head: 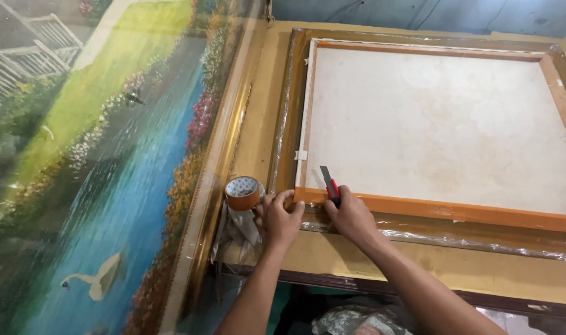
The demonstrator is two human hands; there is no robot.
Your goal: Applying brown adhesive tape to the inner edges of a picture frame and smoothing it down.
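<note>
right hand (352, 218) gripping slim cutter (329, 184), glossy orange tape (456, 212)

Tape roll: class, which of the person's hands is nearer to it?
Left. The left hand rests just right of the tape roll, nearly touching it. The right hand, holding the knife, is farther right.

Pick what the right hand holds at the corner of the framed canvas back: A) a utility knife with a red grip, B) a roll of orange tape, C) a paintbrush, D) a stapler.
A: the right hand grips a utility knife, its blade extended over the orange tape strip.
</note>
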